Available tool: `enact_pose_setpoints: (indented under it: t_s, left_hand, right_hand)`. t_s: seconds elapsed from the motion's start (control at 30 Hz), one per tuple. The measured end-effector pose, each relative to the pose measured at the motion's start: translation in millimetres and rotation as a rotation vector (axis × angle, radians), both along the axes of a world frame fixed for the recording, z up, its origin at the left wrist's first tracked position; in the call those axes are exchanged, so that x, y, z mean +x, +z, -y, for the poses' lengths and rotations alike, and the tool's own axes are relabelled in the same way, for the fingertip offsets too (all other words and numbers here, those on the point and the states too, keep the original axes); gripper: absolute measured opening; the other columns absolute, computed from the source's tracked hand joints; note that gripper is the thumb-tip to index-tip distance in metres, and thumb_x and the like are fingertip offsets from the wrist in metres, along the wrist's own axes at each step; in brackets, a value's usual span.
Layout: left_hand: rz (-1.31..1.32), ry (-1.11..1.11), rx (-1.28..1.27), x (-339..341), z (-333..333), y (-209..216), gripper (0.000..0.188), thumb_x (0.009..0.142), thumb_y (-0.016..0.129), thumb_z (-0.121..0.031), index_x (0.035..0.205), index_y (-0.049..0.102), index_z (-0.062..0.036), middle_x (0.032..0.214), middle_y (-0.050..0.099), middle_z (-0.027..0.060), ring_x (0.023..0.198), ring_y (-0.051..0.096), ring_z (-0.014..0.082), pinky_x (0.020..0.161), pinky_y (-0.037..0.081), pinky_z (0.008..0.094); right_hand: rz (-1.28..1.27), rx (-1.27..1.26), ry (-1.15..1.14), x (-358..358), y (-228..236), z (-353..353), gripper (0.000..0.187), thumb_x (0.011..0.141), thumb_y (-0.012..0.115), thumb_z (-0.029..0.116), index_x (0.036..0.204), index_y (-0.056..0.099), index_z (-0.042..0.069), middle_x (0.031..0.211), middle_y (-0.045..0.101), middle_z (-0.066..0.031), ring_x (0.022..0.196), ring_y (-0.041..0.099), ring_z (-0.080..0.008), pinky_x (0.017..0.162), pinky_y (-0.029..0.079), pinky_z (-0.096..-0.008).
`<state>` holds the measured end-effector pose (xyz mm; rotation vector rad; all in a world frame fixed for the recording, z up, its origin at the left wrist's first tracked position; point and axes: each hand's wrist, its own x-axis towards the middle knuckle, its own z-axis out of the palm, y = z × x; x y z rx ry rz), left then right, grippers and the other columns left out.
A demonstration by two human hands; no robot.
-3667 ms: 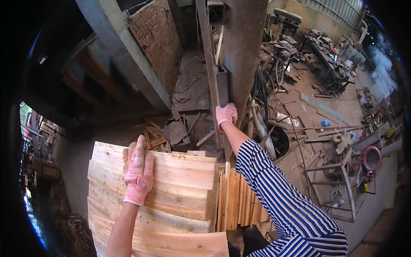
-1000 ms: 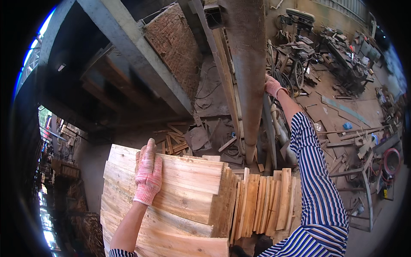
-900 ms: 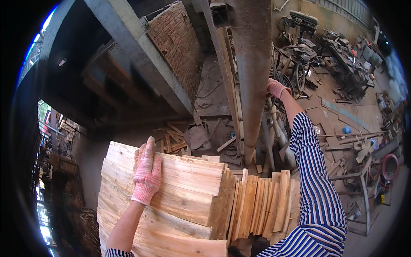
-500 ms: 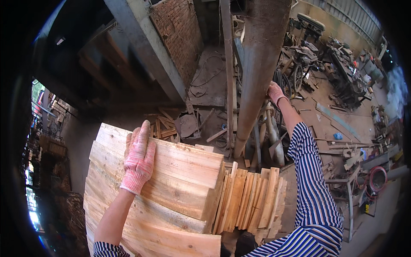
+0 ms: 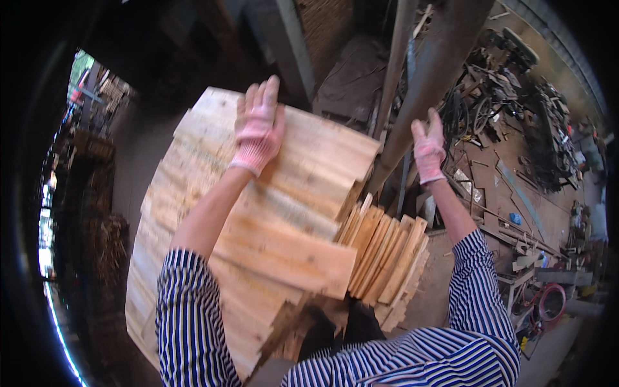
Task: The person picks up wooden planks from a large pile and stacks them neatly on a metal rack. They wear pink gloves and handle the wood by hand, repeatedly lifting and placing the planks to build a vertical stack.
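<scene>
Stacked pale wooden boards (image 5: 277,200) lie in overlapping rows in front of me. My left hand (image 5: 259,122), in a pink and white knit glove, lies on the far edge of the top board. Its fingers stretch outward, close together, not wrapped round anything. To the right, my right hand (image 5: 429,147), in a matching glove, is raised beside a thick brown metal post (image 5: 431,71). Thumb and fingers are spread, with nothing in them; whether the fingertips touch the post, I cannot tell.
A second stack of short, narrow wooden pieces (image 5: 387,251) stands right of the boards, by my legs. Beyond the post, scrap metal and machine parts (image 5: 535,122) cover the floor. A coil of reddish hose (image 5: 551,302) hangs at the right.
My view has shifted, and the boards now sit higher in it. The right hand has loosened from round the post, fingers now spread. The left hand still rests on the top board.
</scene>
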<state>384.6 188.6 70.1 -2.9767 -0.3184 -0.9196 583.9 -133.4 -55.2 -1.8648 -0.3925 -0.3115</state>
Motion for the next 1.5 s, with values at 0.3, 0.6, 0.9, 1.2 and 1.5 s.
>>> enact_pose_setpoints:
  t_s: [0.3,0.6,0.9,1.2,1.5]
  left_hand:
    - [0.269,0.378,-0.177,-204,-34,46,0.06,0.099,0.066,-0.036,0.15,0.05,-0.0081,0.137,0.056,0.023,0.132,0.05,0.0413,0.113,0.04,0.0463]
    - [-0.506,0.848,-0.598,-514,-17,80,0.107,0.08,0.079,-0.059,0.159,0.032,-0.0037,0.161,0.038,0.0231,0.153,0.03,0.0356,0.124,0.027,0.0469]
    - [-0.53,0.713,-0.463,-563,0,47,0.12,0.057,0.094,-0.051,0.153,0.04,-0.0036,0.152,0.047,0.0211,0.145,0.04,0.0373,0.123,0.028,0.0465]
    - [-0.536,0.564,-0.536,-546,16,63,0.11,0.048,0.099,-0.047,0.135,0.054,0.0035,0.135,0.055,0.0167,0.128,0.053,0.0345,0.113,0.044,0.0383]
    - [-0.447,0.315,-0.5,-479,-86,65,0.087,0.095,0.065,-0.057,0.156,0.038,-0.0006,0.155,0.043,0.0271,0.145,0.041,0.0393,0.121,0.033,0.0436]
  right_hand:
    - [0.248,-0.168,0.902,-201,176,-47,0.054,0.098,0.07,0.025,0.147,0.052,0.008,0.148,0.051,-0.0179,0.134,0.055,-0.0334,0.111,0.047,-0.0412]
    - [0.412,-1.088,1.082,-340,204,-178,0.095,0.082,0.07,0.067,0.153,0.042,0.011,0.14,0.051,-0.0311,0.131,0.052,-0.0442,0.108,0.045,-0.0521]
    - [0.023,-0.726,1.068,-314,198,-164,0.082,0.084,0.07,0.056,0.153,0.048,0.016,0.145,0.055,-0.0236,0.133,0.054,-0.041,0.108,0.047,-0.0452]
    - [-0.629,0.439,0.736,-306,151,47,0.09,0.092,0.07,0.055,0.155,0.026,0.01,0.131,0.06,-0.018,0.116,0.064,-0.0241,0.096,0.056,-0.0371]
    - [-0.61,0.945,0.694,-442,38,36,0.135,0.064,0.072,0.081,0.163,-0.01,0.039,0.157,0.043,-0.0158,0.146,0.044,-0.026,0.129,0.026,-0.0399]
